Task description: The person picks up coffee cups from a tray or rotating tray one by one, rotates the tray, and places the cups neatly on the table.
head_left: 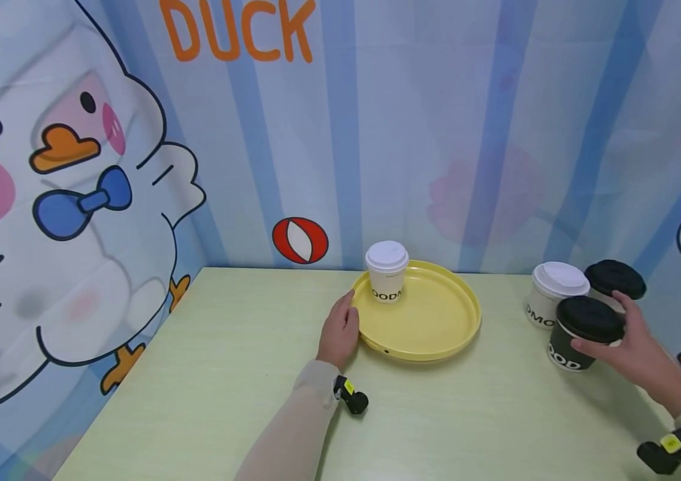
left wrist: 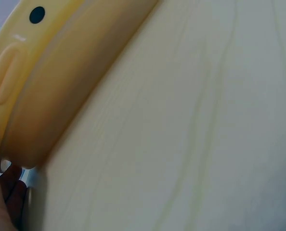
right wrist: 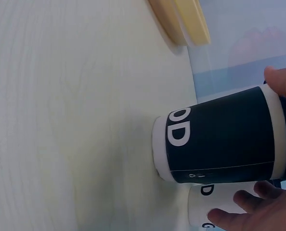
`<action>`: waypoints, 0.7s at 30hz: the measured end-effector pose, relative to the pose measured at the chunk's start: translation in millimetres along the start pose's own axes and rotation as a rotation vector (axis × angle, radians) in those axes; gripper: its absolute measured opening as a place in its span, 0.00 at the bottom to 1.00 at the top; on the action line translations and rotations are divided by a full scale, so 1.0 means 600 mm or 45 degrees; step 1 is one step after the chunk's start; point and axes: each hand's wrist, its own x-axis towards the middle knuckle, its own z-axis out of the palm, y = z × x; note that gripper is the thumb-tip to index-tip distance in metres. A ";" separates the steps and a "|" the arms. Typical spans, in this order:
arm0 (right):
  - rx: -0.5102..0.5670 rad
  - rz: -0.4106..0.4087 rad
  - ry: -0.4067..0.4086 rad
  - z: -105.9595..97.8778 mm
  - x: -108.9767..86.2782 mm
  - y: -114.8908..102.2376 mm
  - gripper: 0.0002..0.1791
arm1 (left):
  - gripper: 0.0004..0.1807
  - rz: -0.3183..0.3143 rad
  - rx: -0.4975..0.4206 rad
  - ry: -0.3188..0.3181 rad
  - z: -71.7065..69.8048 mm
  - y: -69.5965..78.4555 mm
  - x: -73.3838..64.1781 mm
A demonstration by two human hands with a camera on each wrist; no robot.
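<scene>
My left hand grips the left edge of a round yellow tray. In the left wrist view its fingers show below the rim of the tray, partly hidden. A white lidded paper cup stands upright on the tray's left part. My right hand is spread around a black paper cup with a black lid. The thumb is at the rim near the lid, and the other fingers lie to the cup's far side, with a gap showing.
Behind the black cup stand a white-lidded cup and a white cup with a black lid, close together. The pale table meets a printed blue cloth backdrop at its back and left edges.
</scene>
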 end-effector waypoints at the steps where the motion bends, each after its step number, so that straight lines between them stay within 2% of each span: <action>1: -0.001 -0.014 0.013 -0.001 0.000 -0.003 0.65 | 0.27 -0.001 0.000 0.000 0.000 0.000 0.000; 6: -0.031 -0.152 0.121 -0.011 0.011 -0.031 0.59 | 0.27 -0.005 0.005 0.000 0.001 -0.001 0.000; 9: -0.076 -0.205 0.181 -0.017 0.024 -0.064 0.56 | 0.27 -0.002 0.009 0.005 0.001 -0.003 0.001; 12: -0.041 -0.227 0.223 -0.014 0.034 -0.108 0.52 | 0.27 -0.004 0.007 0.009 -0.001 -0.003 0.001; 16: 0.097 -0.303 0.258 0.011 0.046 -0.163 0.46 | 0.27 -0.013 -0.007 0.004 -0.002 -0.001 -0.001; 19: 0.187 -0.359 0.231 0.040 0.059 -0.191 0.42 | 0.27 -0.011 -0.014 0.001 -0.001 -0.001 -0.001; 21: 0.220 -0.350 0.200 0.060 0.069 -0.202 0.42 | 0.27 -0.009 -0.015 -0.003 0.000 -0.001 0.000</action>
